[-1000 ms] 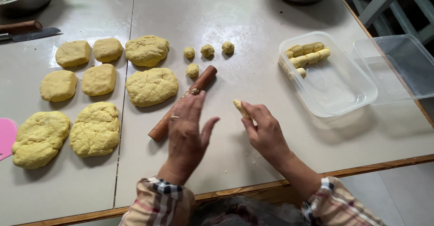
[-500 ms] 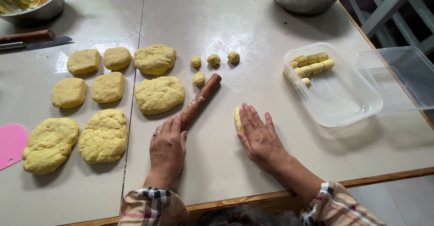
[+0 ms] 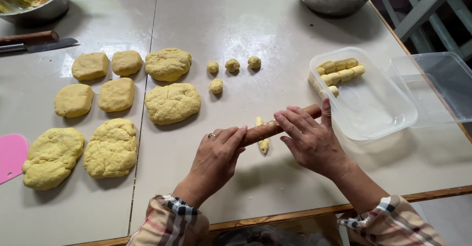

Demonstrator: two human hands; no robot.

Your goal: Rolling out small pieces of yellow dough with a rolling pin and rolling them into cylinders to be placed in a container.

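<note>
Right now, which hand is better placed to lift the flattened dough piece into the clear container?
Right hand: it lies between the dough piece and the clear container. Left hand sits farther away.

Both hands, left hand point(image 3: 216, 153) and right hand point(image 3: 309, 138), rest flat on a brown wooden rolling pin point(image 3: 269, 128). It lies across a small yellow dough strip point(image 3: 263, 144) on the pale counter point(image 3: 275, 29).
</note>
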